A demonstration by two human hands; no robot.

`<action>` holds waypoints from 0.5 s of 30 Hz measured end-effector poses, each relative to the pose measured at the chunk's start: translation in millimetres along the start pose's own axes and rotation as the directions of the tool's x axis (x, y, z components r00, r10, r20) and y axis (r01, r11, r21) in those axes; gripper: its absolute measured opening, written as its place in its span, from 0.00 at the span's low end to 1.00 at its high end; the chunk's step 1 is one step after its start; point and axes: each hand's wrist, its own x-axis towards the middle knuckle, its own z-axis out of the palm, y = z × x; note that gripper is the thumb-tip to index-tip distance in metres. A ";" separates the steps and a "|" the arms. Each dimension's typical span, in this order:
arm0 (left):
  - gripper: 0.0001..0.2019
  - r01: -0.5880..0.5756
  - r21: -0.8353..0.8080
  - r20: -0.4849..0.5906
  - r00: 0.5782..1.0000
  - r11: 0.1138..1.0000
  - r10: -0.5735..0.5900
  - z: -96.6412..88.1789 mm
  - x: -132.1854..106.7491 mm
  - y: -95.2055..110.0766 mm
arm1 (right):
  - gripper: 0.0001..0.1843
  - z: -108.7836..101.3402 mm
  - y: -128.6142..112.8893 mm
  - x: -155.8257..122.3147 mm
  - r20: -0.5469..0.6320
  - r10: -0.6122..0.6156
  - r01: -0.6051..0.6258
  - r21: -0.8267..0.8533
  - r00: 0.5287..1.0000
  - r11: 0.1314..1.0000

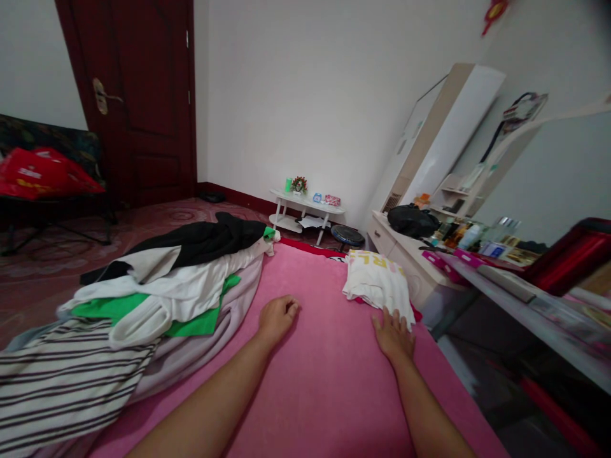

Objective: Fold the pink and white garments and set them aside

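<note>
My left hand (pixel 277 316) rests on the pink bed cover (pixel 315 356) with its fingers curled under, and nothing shows in it. My right hand (pixel 394 334) lies flat on the cover, fingers stretched out, its fingertips touching the near edge of a folded white garment with coloured letters (pixel 379 283). To the left of my left hand lies a heap of clothes (pixel 167 292): black, white, green and a striped piece (pixel 62 388).
A white dresser (pixel 405 245) with a black bag (pixel 413 221), bottles and a mirror stands along the right of the bed. A small white table (pixel 305 210) stands by the far wall. A dark red door (pixel 138 95) and a bench with a red bag (pixel 42 173) are at left.
</note>
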 end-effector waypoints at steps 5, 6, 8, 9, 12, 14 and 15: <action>0.10 0.018 0.015 -0.027 0.999 1.000 -0.018 2.0 0.4 4.0 | 0.37 -13.3 -45.5 -39.5 0.102 0.075 -0.088 0.132 0.992 0.987; 0.10 0.020 0.017 -0.030 0.999 1.000 -0.020 2.3 0.5 4.4 | 0.39 -16.9 -63.6 -53.6 0.123 0.011 -0.031 0.163 0.992 0.986; 0.10 0.018 0.017 -0.044 0.999 1.000 -0.017 2.7 0.8 4.3 | 0.39 -24.6 -104.0 -86.4 0.116 -0.219 0.189 0.231 0.969 0.954; 0.11 0.011 0.006 -0.061 0.998 1.000 -0.011 2.7 1.0 3.6 | 0.38 -28.5 -123.9 -103.5 0.067 -0.340 0.312 0.262 0.938 0.913; 0.12 -0.039 -0.071 -0.132 0.991 0.997 0.029 2.6 1.9 -0.1 | 0.33 -39.3 -170.1 -146.2 -0.045 -0.573 0.555 0.321 0.818 0.767; 0.12 -0.076 -0.113 -0.153 0.986 0.991 0.058 2.7 2.6 -2.6 | 0.32 -44.3 -184.4 -161.4 -0.072 -0.631 0.611 0.356 0.772 0.707; 0.11 -0.086 -0.118 -0.150 0.986 0.989 0.068 2.9 2.9 -3.5 | 0.33 -45.8 -187.1 -164.9 -0.079 -0.641 0.620 0.371 0.763 0.692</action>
